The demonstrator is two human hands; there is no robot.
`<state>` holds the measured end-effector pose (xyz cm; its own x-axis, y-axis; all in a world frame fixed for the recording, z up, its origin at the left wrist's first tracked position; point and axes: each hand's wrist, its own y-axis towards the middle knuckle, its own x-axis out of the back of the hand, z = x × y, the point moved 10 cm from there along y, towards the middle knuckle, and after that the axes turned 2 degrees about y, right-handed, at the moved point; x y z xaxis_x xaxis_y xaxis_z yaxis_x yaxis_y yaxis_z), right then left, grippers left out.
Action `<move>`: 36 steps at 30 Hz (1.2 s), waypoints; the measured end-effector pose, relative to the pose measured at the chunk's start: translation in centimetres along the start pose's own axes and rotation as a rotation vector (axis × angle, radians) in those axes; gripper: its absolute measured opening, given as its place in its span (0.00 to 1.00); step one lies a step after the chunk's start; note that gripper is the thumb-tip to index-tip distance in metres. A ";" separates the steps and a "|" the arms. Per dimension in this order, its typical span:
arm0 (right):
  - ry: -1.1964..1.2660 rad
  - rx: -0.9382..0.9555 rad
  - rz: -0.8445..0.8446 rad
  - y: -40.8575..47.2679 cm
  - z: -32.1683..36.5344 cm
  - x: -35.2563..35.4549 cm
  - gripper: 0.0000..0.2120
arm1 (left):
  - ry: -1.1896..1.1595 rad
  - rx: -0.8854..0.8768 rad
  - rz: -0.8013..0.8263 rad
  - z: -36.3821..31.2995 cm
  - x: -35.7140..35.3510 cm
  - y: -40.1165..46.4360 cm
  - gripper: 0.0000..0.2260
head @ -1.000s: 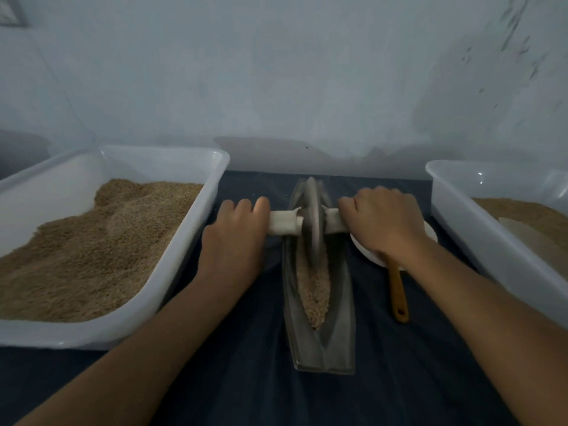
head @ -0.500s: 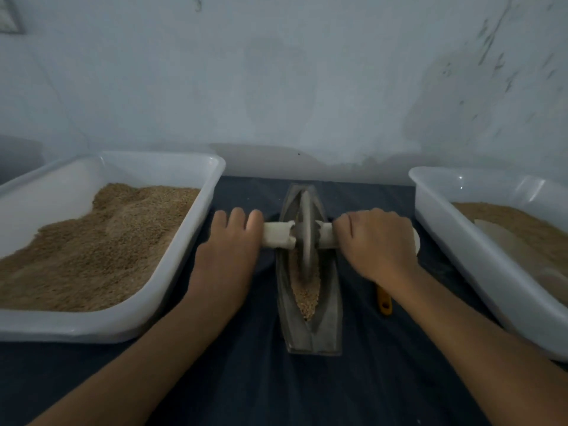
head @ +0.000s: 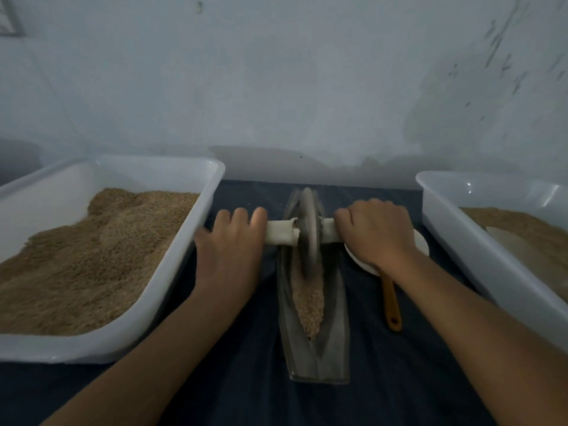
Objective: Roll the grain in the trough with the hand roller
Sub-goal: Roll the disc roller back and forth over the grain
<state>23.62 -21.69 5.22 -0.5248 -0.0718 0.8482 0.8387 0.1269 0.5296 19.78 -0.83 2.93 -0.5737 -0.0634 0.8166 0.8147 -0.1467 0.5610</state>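
Note:
A narrow boat-shaped grey trough (head: 335, 355) lies lengthwise on the dark cloth between my arms, with a strip of brown grain (head: 308, 302) along its groove. The hand roller is a grey disc (head: 308, 229) on a pale cross handle (head: 281, 234), standing upright in the far half of the trough. My left hand (head: 230, 244) grips the handle's left end. My right hand (head: 373, 233) grips the right end. Both hands hide the handle's tips.
A white tub (head: 159, 302) heaped with brown grain stands at the left. Another white tub (head: 479, 241) with grain stands at the right. A small white dish (head: 421, 244) and an orange-handled tool (head: 391, 299) lie right of the trough. A wall rises close behind.
The roller and both hands have shifted along the trough between frames, ending near the far end again. The view has tilted slightly.

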 end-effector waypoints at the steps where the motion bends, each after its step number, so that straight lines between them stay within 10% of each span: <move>1: -0.039 0.021 0.054 1.0 -0.1 -0.9 0.19 | -0.003 0.023 -0.008 0.0 -0.3 1.2 0.17; 7: 0.032 -0.114 0.366 3.0 -2.3 -4.6 0.17 | -0.019 0.068 0.005 -0.5 -1.4 5.9 0.14; 23: 0.015 0.051 -0.249 -7.8 2.7 5.4 0.18 | -0.033 -0.130 0.000 0.0 1.6 -4.5 0.17; 36: 0.027 -0.017 0.413 5.7 -1.8 -4.9 0.23 | -0.107 0.112 0.056 0.4 -2.3 5.9 0.12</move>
<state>31.18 -22.45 4.12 -0.1394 -0.0442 0.9892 0.9804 0.1342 0.1442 25.95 -1.12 4.41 -0.5201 0.0381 0.8533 0.8527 -0.0346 0.5213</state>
